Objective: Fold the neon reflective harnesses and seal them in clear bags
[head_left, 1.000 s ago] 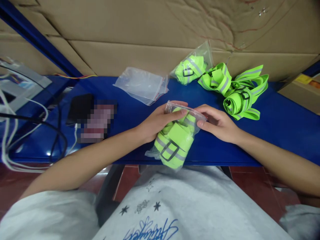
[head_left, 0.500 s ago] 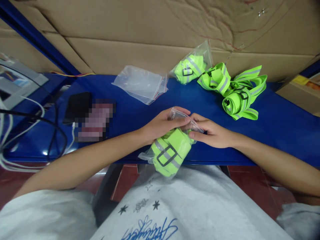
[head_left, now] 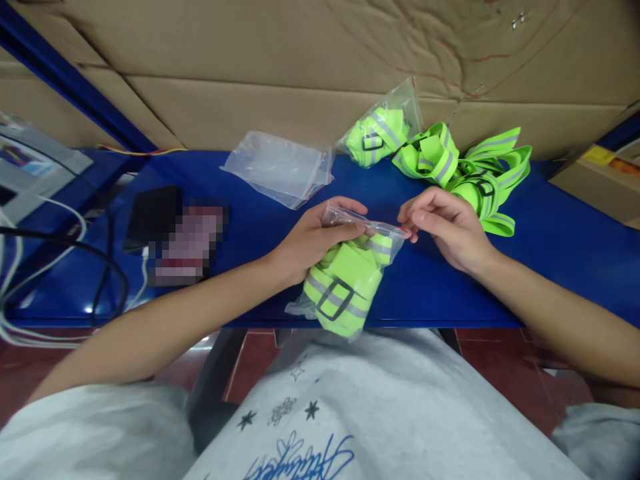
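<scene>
A clear zip-lock bag (head_left: 395, 250) holds a bundle of neon yellow-green reflective strap (head_left: 345, 267) with grey stripes and a black rectangular buckle (head_left: 335, 299). My left hand (head_left: 320, 237) grips the bag's left upper side, thumb across its front and fingers behind. At the opposite top corner, the curled fingers of my right hand (head_left: 445, 223) meet the end of the red-lined zip, thumb near the index finger; the exact contact there is hard to see. The bag hangs slightly tilted over the front edge of the blue table (head_left: 430, 293).
Flat clear zip bags (head_left: 280, 163) lie at the back. Right of them are a bagged strap bundle (head_left: 377, 137) and loose coiled straps (head_left: 430, 157), (head_left: 500, 173). A black box-like object (head_left: 153, 217), a blurred-out item (head_left: 187, 243) and cables (head_left: 60, 240) occupy the left. Cardboard (head_left: 250, 53) stands behind.
My right hand has moved right and slightly up to the bag's corner. The bag's top edge now lies straighter and more exposed, and the bundle has risen a little.
</scene>
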Tool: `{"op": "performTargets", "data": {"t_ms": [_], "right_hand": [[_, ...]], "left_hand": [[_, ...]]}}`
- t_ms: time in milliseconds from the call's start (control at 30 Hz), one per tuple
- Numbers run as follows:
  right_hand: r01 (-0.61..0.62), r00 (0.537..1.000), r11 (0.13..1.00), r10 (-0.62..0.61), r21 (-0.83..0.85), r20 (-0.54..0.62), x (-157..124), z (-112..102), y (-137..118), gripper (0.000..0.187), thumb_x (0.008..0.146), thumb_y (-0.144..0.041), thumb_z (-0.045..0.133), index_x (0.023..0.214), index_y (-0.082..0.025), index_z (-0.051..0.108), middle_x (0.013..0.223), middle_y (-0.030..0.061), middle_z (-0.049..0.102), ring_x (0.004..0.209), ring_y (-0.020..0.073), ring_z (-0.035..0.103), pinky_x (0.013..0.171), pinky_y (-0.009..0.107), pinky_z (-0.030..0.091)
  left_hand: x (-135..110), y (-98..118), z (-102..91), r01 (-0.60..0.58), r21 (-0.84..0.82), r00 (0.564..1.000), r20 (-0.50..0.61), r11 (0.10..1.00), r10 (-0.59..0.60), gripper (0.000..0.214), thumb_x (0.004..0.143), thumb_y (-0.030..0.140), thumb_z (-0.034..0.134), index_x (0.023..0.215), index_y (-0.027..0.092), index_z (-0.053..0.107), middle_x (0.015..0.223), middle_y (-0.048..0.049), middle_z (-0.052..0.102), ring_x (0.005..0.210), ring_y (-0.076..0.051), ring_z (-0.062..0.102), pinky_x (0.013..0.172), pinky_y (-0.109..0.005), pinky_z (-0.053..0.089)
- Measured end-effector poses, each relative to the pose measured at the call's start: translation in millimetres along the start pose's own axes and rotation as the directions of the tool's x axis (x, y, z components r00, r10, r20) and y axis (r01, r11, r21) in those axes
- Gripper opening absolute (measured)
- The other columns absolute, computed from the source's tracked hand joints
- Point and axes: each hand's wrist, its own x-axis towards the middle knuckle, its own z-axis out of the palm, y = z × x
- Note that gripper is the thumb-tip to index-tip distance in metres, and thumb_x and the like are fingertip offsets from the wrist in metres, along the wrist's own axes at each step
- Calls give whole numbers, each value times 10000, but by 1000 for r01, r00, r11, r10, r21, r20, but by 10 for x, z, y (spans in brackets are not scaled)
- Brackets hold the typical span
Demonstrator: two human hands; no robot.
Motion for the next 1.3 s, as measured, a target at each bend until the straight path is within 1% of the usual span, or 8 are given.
{"op": "performTargets", "data": {"t_ms": [133, 267, 400, 533, 633, 867, 1167, 1300], "right_hand": [[-150, 981, 981, 163, -127, 101, 3, 18, -18, 368, 871, -543, 771, 916, -192, 674, 725, -4, 669, 602, 105, 610, 526, 215, 490], [-169, 977, 975, 185, -143, 106, -3, 74, 4, 407, 830, -562, 803, 870, -193, 636, 653, -32, 606, 558, 93, 568, 498, 205, 458], [-62, 978, 987, 90, -150, 188, -12, 64, 11, 327, 865, -492, 790, 969, -198, 692, 855, 9, 656, 700, 109, 596, 616, 228, 496], [85, 912, 970, 15, -226, 409, -31, 68, 9, 242, 928, -422, 726, 1010, -195, 730, 982, 43, 658, 859, 150, 618, 744, 277, 520], [183, 871, 945, -29, -270, 490, -51, 108, 30, 210, 985, -385, 651, 1000, -191, 727, 960, 45, 657, 911, 166, 620, 832, 311, 516], [83, 969, 964, -18, -254, 246, -107, 159, 102, 286, 931, -406, 726, 1110, -239, 578, 906, -3, 593, 757, 129, 558, 676, 247, 488], [275, 903, 914, -138, -300, 408, -64, 127, 43, 186, 998, -340, 640, 1075, -218, 758, 1021, 66, 685, 956, 172, 653, 866, 309, 523], [126, 963, 968, -66, -219, 263, -77, 157, 75, 244, 952, -383, 713, 1134, -221, 698, 982, 31, 677, 791, 121, 624, 697, 248, 522]], "left_hand": [[28, -11, -18, 9, 2, 1000, -28, 1000, -9, 397, 736, 328, 887, 1062, 219, 689, 865, 9, 752, 715, -128, 685, 651, -216, 530], [30, -9, -8, 33, 9, 999, -35, 999, -32, 449, 727, 381, 899, 1092, 223, 690, 887, 3, 746, 752, -130, 689, 684, -221, 540], [28, -8, 4, 41, 10, 998, -42, 999, -40, 429, 725, 358, 895, 1077, 224, 690, 864, 14, 730, 723, -130, 681, 657, -224, 537], [9, -16, 21, 31, 35, 1000, 1, 999, -31, 411, 742, 364, 882, 1071, 223, 679, 858, 15, 729, 709, -124, 668, 648, -220, 524], [-2, -29, 26, 26, 96, 999, 42, 995, -30, 380, 771, 390, 862, 1061, 219, 685, 845, 15, 725, 689, -108, 645, 639, -205, 499], [29, -31, 13, 11, 54, 1000, -10, 998, -11, 399, 746, 394, 876, 1035, 207, 673, 829, 24, 701, 689, -109, 633, 649, -216, 497], [28, -58, 13, 5, 86, 1000, 19, 996, -6, 372, 768, 382, 862, 1040, 205, 678, 835, 20, 701, 704, -105, 628, 644, -207, 481], [34, -53, 1, -14, 53, 1000, 8, 999, 14, 381, 762, 373, 869, 1043, 215, 667, 837, 28, 695, 698, -105, 635, 627, -204, 492]]}}
